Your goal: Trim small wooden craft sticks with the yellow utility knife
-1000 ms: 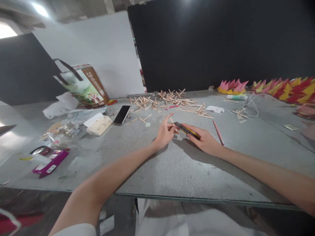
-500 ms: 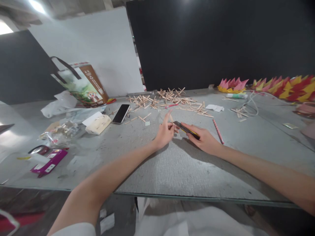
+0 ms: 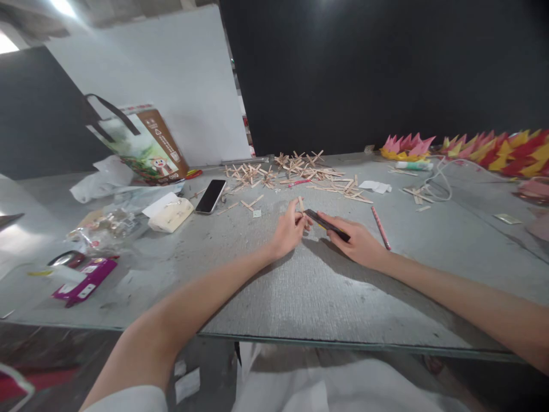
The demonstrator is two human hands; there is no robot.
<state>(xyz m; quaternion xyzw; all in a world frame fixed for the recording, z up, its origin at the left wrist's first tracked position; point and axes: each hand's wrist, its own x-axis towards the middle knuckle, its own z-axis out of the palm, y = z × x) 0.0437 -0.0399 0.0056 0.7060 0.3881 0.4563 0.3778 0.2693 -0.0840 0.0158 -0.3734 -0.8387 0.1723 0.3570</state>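
Right hand (image 3: 358, 243) closed around knife (image 3: 327, 225), low over desk (image 3: 300, 297). Knife's long axis slanting away and leftward, tip just beside stick (image 3: 301, 204). Stick pinched between fingertips of left hand (image 3: 290, 229), tilted, far end raised. Left hand nearer to stick, touching it. Stick pile (image 3: 300, 171) beyond both hands; pencil (image 3: 380, 228) just right of right hand; phone (image 3: 211, 196) well to left.

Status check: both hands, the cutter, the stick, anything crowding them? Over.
Left hand pinching wooden stick. Right hand gripping cutter, tip close by the stick. Pink pencil lies apart on the right, phone off left.
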